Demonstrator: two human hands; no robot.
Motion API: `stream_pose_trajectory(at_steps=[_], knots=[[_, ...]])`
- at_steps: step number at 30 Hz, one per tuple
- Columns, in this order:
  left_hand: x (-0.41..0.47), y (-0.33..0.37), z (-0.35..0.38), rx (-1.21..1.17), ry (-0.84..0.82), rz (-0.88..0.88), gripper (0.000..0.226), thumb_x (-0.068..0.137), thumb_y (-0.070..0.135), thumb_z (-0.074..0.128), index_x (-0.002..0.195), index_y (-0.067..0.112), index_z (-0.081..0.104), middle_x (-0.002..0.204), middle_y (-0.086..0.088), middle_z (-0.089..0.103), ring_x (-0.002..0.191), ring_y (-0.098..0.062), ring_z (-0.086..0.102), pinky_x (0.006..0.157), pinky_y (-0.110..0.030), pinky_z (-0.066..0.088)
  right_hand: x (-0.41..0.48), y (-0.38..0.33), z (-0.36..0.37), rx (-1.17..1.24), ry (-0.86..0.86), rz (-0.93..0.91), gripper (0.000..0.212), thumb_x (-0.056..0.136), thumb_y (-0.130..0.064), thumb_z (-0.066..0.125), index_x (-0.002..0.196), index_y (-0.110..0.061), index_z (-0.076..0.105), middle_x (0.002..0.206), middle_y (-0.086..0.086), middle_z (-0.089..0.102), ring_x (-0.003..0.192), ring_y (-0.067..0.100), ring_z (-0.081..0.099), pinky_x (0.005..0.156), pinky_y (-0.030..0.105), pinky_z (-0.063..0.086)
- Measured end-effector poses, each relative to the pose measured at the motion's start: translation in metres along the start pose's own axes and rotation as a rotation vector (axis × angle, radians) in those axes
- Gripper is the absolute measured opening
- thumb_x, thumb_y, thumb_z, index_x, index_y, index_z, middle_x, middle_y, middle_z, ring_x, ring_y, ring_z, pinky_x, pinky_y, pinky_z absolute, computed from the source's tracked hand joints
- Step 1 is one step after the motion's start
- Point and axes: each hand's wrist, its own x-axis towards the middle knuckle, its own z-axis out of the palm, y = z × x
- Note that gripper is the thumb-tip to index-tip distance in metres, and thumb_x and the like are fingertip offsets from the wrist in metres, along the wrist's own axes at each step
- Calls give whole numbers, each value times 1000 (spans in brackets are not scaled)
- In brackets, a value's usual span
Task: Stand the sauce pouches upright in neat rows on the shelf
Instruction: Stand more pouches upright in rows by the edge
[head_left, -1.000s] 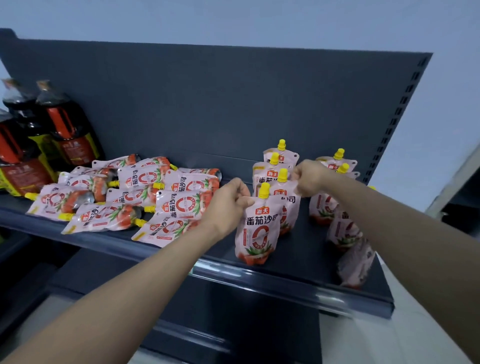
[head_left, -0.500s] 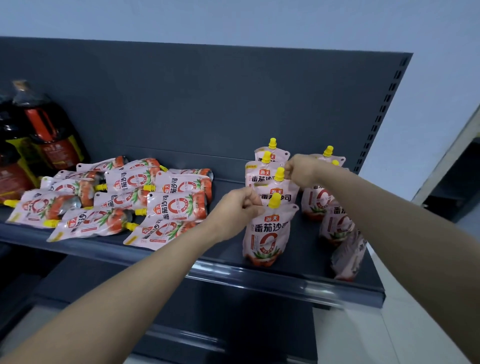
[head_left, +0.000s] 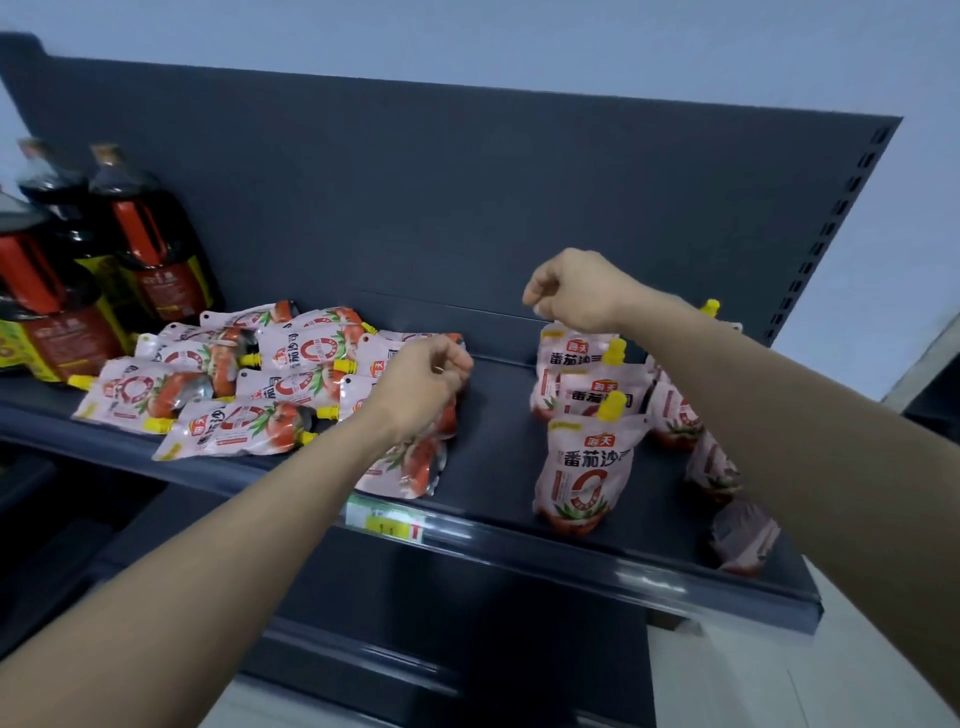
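Pink tomato sauce pouches with yellow caps fill the dark shelf (head_left: 493, 415). Several lie flat in a pile (head_left: 291, 384) on the left. A row stands upright on the right, with the front pouch (head_left: 582, 467) free of both hands. My left hand (head_left: 421, 384) hovers over the right edge of the pile, fingers curled, holding nothing. My right hand (head_left: 576, 291) curls down over the top of the rearmost upright pouch (head_left: 571, 358) and hides its cap. My right forearm partly covers a second upright row (head_left: 675, 415).
Large dark soy sauce bottles (head_left: 150, 244) stand at the shelf's far left. A green and yellow price tag (head_left: 384, 519) sits on the front rail. The dark back panel (head_left: 415, 208) rises behind. A strip of bare shelf separates the pile from the upright rows.
My left hand has let go of the front upright pouch and moved left over the pile. My right hand has shifted back to the rear of the row.
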Motion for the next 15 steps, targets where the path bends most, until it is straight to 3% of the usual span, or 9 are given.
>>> stream_pose_trajectory(at_steps=[5, 9, 13, 15], knots=[[4, -37, -51, 95, 202, -116, 11, 92, 3, 49, 91, 9, 58, 79, 0, 56, 61, -14, 48, 48, -19, 39, 25, -43, 36, -45, -133, -81, 22, 88, -11, 65, 110, -8, 70, 116, 7, 68, 110, 21, 62, 89, 23, 45], [9, -71, -79, 138, 225, -241, 3, 89, 7, 56, 87, 9, 56, 83, -7, 60, 78, -23, 56, 68, -30, 49, 47, -67, 63, -93, -231, -108, 22, 89, -9, 63, 110, -9, 69, 113, 5, 68, 102, 20, 61, 87, 26, 47], [15, -88, -86, 115, 191, -325, 10, 88, 11, 61, 80, 9, 56, 76, -5, 57, 75, -22, 52, 71, -33, 47, 71, -77, 80, -152, -298, -124, 24, 90, -9, 62, 113, -11, 67, 116, 6, 64, 100, 21, 60, 86, 28, 50], [20, -93, -86, 142, 170, -351, 8, 87, 13, 62, 87, 5, 60, 83, -8, 60, 79, -23, 54, 78, -37, 50, 86, -79, 88, -182, -331, -126, 22, 90, -11, 62, 112, -12, 67, 116, 6, 65, 103, 24, 63, 90, 34, 54]])
